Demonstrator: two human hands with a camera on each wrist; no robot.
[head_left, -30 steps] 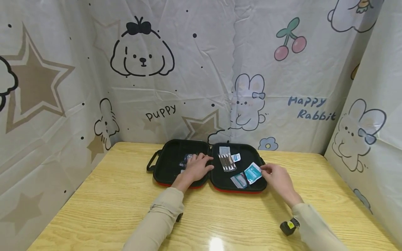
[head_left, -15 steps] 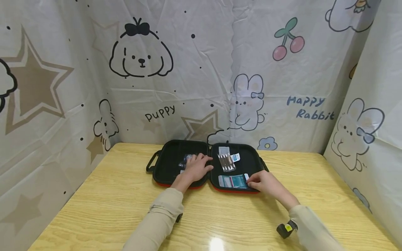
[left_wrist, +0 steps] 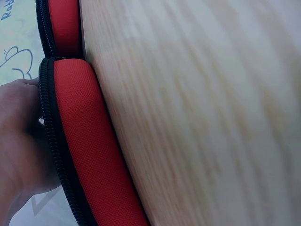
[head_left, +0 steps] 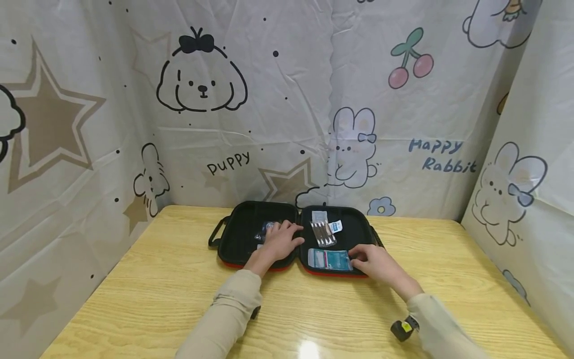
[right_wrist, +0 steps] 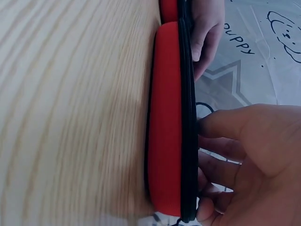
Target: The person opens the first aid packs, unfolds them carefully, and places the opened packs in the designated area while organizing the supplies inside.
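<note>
A red-and-black zip case (head_left: 347, 214) lies unfolded on the table. In its right half, a teal packet (head_left: 339, 260) lies end to end with a clear-edged white-and-teal packet (head_left: 316, 259). My right hand (head_left: 374, 263) pinches the teal packet's right end with thumb and fingers, low inside the front rim; the fingertips are hidden behind the rim in the right wrist view. My left hand (head_left: 280, 243) rests over the left half with fingers extended, partly covering a dark blue packet (head_left: 261, 233).
Behind the teal packet lie a clear pack of swab-like sticks (head_left: 323, 234), a pale flat packet (head_left: 320, 216) and a small blue-and-white packet (head_left: 335, 227). A black handle (head_left: 216, 232) juts from the case's left side. A printed cloth (head_left: 287, 99) hangs behind the wooden table (head_left: 179, 279).
My right hand has moved left and toward the front with the teal packet, which now lies straight in line with the white-and-teal one. That one has shifted left. My left hand stays put.
</note>
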